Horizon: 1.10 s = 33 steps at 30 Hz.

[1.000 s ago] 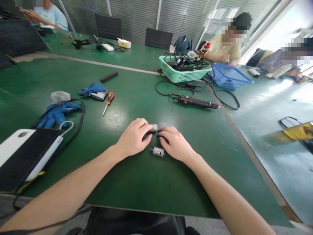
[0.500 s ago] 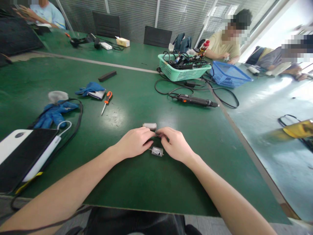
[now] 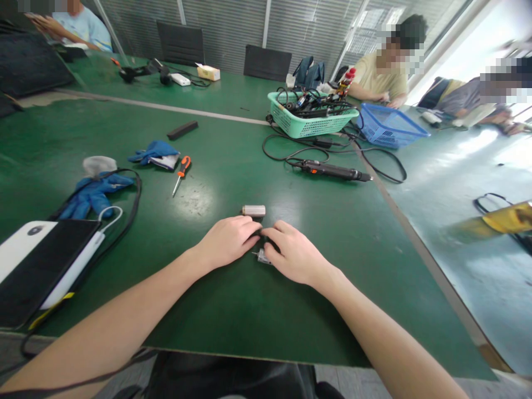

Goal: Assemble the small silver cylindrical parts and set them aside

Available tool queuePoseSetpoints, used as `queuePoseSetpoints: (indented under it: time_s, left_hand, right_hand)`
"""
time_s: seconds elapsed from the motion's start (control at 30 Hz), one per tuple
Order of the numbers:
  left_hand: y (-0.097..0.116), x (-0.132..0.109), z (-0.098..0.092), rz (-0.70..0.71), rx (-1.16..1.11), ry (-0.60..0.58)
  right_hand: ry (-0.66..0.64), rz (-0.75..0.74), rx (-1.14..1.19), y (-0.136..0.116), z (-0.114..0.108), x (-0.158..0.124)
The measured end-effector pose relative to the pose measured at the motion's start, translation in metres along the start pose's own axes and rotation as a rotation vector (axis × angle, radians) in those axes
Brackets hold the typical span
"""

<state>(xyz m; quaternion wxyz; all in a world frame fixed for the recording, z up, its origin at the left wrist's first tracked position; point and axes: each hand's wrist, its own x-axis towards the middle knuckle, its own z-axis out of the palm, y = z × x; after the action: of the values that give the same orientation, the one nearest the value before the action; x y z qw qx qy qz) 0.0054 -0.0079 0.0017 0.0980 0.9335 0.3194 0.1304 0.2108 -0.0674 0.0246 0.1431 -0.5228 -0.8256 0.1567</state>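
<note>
Both hands meet over the green table. My left hand (image 3: 228, 241) has its thumb and fingers drawn together near a small dark spot between the hands. Curled in toward the same spot, my right hand (image 3: 296, 254) has its thumb over part of a small silver motor (image 3: 261, 256). The motor lies on its side with its thin shaft pointing left. Whatever is between the fingertips is mostly hidden. Just beyond my left fingers lies a silver metal cylinder (image 3: 254, 210), also on its side and apart from the motor.
An orange-handled screwdriver (image 3: 182, 174) and blue gloves (image 3: 89, 194) lie at left, beside a white-and-black device (image 3: 45, 271). A corded electric screwdriver (image 3: 334, 170) lies ahead right, before a green basket (image 3: 310, 126) of tools and a blue basket (image 3: 390, 126). Other people sit across the table.
My right hand has shifted slightly toward me and left, and now covers part of the motor. My left hand has barely moved; the silver cylinder shows more fully.
</note>
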Motion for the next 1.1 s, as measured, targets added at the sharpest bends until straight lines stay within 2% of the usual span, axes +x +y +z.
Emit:
queuePoseSetpoints:
  time_s: [0.2,0.37,0.43,0.57,0.67,0.9,1.1]
  left_hand:
    - [-0.004,0.000,0.002,-0.023,-0.019,-0.001]
    - [-0.008,-0.001,0.003,-0.104,-0.071,0.030]
    - [-0.008,-0.001,0.003,-0.115,-0.083,0.036]
    - [-0.009,-0.001,0.003,-0.083,-0.103,0.050]
    - [-0.008,-0.001,0.003,-0.069,-0.131,0.067]
    - [-0.007,0.000,0.004,-0.048,-0.175,0.093]
    - [-0.008,-0.001,0.004,-0.038,-0.176,0.082]
  right_hand:
    - [-0.014,-0.024,0.075,0.001,-0.005,-0.002]
    - [-0.083,-0.134,0.108,0.008,-0.007,-0.002]
    - [-0.054,-0.094,0.087,0.013,-0.005,0.000]
    - [0.097,0.032,0.016,0.026,0.003,0.005]
    - [0.164,0.049,0.019,0.033,0.009,0.006]
    - [0.162,-0.030,0.079,0.024,0.013,0.004]
    - [0.191,-0.022,0.085,0.023,0.015,0.005]
